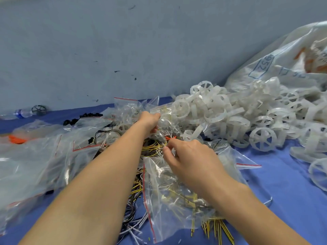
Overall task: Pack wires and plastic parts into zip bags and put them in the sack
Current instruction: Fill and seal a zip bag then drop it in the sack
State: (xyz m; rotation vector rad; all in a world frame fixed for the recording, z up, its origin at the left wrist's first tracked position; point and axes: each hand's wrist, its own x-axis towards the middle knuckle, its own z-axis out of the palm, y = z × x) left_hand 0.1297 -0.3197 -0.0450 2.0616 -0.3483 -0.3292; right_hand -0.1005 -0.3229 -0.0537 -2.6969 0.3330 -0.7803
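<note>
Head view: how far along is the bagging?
Done: the filled zip bags lie at left. In hand: the left hand grips a part-filled bag; the right hand pinches wires above an open bag. Left: the plastic wheel pile and loose wires lie unbagged; whether the sack holds bags is unclear.

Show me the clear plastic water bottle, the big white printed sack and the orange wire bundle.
clear plastic water bottle [21, 113]: head view, its blue label.
big white printed sack [286, 50]: head view, its side wall.
orange wire bundle [16, 139]: head view, its middle.
</note>
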